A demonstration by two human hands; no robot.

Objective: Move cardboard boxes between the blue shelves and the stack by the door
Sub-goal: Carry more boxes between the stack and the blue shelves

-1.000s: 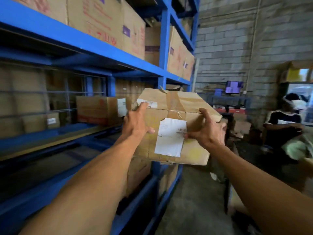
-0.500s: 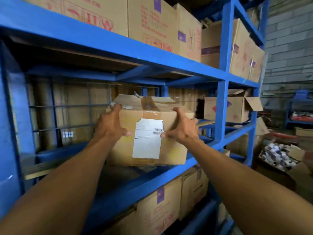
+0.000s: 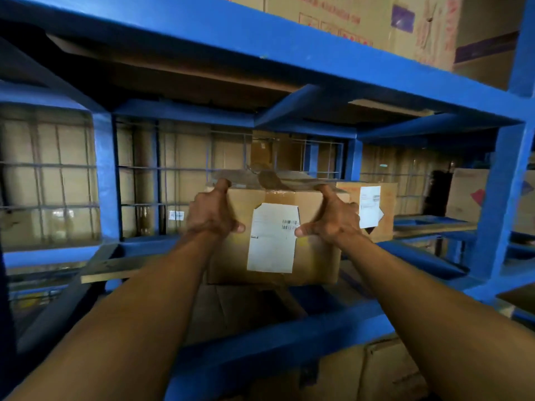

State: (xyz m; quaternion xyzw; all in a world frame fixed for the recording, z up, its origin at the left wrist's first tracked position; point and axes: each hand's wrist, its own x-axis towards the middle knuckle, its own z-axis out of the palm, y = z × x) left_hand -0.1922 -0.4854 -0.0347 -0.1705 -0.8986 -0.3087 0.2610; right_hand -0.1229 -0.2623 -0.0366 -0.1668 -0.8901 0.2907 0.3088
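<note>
A taped brown cardboard box [image 3: 315, 256] with a white shipping label on its near face sits inside the middle bay of the blue shelves [image 3: 283, 334]. My left hand [image 3: 212, 215] grips its upper left corner, thumb on the front face. My right hand [image 3: 333, 219] grips the upper right corner the same way. The box's bottom edge looks level with the shelf deck; I cannot tell whether it rests on it. A second labelled box [image 3: 373, 209] stands just behind it to the right.
A wire mesh panel [image 3: 58, 183] closes the back of the bay, with more cartons behind it. Printed cartons [image 3: 376, 21] fill the shelf above. A blue upright post [image 3: 500, 204] stands at the right, with another box [image 3: 469, 195] beyond. Cartons sit on the level below.
I have turned from the aisle to face the shelves and carried the box forward into the middle bay. Both hands kept their grip on its top corners.
</note>
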